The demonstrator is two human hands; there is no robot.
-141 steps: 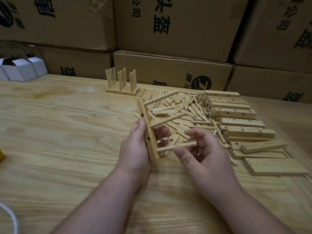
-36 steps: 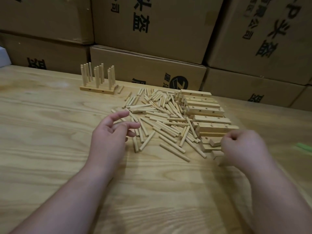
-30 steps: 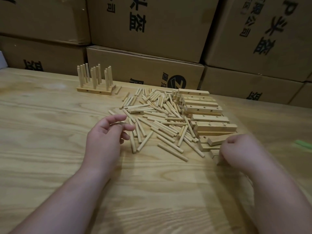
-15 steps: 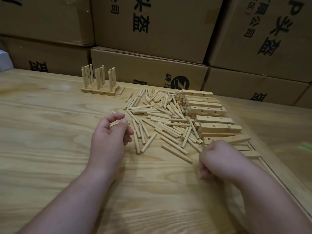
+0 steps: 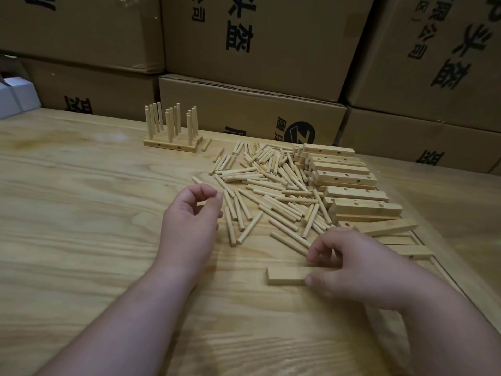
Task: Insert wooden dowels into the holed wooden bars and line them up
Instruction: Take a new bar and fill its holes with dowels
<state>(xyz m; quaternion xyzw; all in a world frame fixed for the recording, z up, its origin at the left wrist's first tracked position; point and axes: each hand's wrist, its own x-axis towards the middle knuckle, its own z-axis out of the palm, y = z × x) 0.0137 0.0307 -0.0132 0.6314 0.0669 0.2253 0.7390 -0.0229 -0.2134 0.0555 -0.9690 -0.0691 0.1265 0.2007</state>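
Wooden bar (image 5: 286, 276), one, pinched by right hand (image 5: 352, 270) fingers; left hand (image 5: 189, 226) fingers curled loosely, holding nothing.

Single head-worn wide-angle view, looking forward and down from close above the table (image 5: 81, 213); both forearms enter from the lower edge, and stacked cardboard boxes (image 5: 271, 44) close the far side.
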